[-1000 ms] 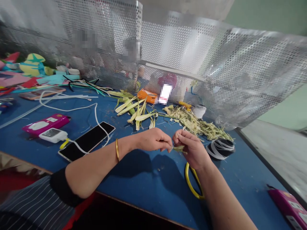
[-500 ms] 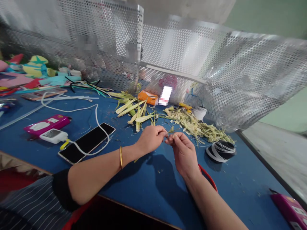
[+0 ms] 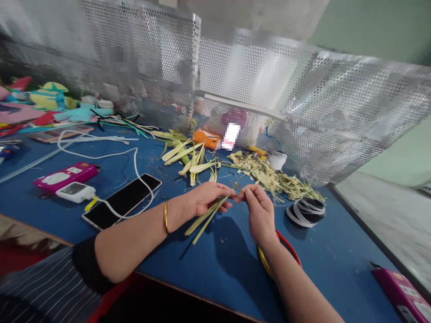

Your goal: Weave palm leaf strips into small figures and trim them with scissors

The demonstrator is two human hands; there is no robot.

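Long, narrow pale green plant strips [image 3: 206, 219] run down and to the left from the fingers of my left hand [image 3: 212, 197], which wears a gold bangle on its wrist. Its thumb and forefinger pinch their upper ends. Close by on the right, the fingertips of my right hand [image 3: 259, 207] are pressed together, nearly meeting the left ones. What they pinch is too small to make out. Beyond the hands lie broad pale leaf strips [image 3: 202, 167] and a heap of shredded plant bits [image 3: 269, 172].
A black spool with white thread [image 3: 305, 212] stands right of my hands. A red and yellow ring-shaped thing [image 3: 292, 251] lies partly under my right forearm. At left are a black phone [image 3: 123, 200], a white cable and a magenta box [image 3: 67, 176]. Perforated metal sheeting [image 3: 242, 72] borders the back.
My left hand has turned and its fingers have opened out somewhat, bringing the plant strips into view below it. My right hand stays pinched in nearly the same place.
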